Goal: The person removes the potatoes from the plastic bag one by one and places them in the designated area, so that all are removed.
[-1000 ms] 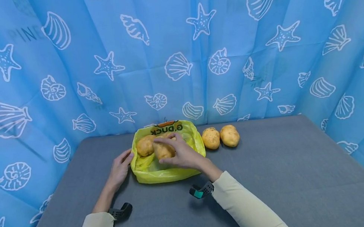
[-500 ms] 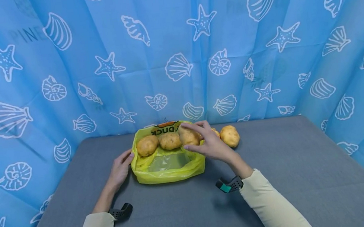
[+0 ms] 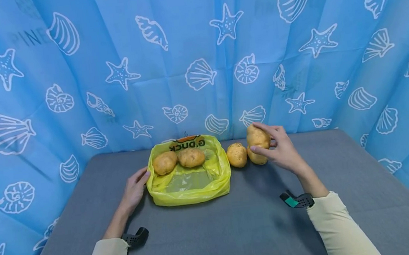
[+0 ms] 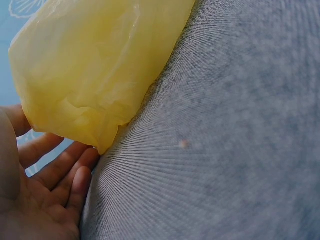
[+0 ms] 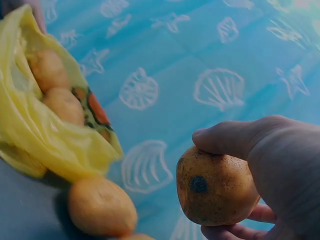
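Note:
My right hand (image 3: 284, 152) holds a potato (image 3: 256, 135) between thumb and fingers, raised to the right of the bag. In the right wrist view this potato (image 5: 220, 192) has a dark round spot. Just beneath it a second potato (image 3: 258, 157) shows partly covered, with another potato (image 3: 236, 155) to its left on the table. My left hand (image 3: 134, 190) touches the left side of a yellow plastic bag (image 3: 193, 196), its fingers extended at the bag's lower edge in the left wrist view. Two potatoes, one left (image 3: 165, 163) and one right (image 3: 191, 157), lie inside the open bag.
A grey cloth covers the table (image 3: 210, 240). Behind and at both sides hangs a blue curtain (image 3: 201, 35) with white shells and starfish. Each wrist wears a dark band, the left one (image 3: 136, 238) black and the right one (image 3: 296, 199) partly green.
My right hand has lifted a potato out of the bag and carried it right, past the first potato on the table and over the second. My left hand has stayed at the bag.

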Available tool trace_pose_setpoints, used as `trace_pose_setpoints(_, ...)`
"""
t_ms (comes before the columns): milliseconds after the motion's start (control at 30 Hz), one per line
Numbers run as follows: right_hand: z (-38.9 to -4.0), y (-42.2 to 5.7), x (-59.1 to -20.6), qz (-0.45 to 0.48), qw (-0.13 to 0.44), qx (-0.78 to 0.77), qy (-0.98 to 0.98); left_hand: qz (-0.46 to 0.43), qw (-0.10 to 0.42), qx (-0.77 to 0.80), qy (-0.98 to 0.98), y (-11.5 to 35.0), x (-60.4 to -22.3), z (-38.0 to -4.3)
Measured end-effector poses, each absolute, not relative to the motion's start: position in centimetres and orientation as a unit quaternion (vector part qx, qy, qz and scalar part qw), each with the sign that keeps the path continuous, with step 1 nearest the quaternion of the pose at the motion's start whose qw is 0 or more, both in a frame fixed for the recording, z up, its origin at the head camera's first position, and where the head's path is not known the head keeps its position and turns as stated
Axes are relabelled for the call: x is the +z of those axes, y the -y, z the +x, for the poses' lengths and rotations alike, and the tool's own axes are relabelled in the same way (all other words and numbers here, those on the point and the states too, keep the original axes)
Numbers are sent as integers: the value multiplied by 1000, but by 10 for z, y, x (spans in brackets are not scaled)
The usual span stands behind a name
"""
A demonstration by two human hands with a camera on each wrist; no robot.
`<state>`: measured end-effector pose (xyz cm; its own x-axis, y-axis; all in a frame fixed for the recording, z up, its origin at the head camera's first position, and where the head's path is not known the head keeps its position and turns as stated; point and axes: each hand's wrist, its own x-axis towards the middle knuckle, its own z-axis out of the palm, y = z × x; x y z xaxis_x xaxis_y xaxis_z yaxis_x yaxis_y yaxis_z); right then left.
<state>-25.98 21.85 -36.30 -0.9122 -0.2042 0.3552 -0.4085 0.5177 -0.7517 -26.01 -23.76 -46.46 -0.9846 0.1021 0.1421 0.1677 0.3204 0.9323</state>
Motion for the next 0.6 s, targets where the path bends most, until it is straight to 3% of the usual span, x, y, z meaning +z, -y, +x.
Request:
trace_pose_setpoints(300, -260, -257, -366, 135, 147, 436, 878, -82, 26, -578, 812, 236, -463, -261)
trace_pose_setpoints(600, -266, -276, -382, 100, 131, 444, 881, -84, 27, -574, 814, 237, -463, -259)
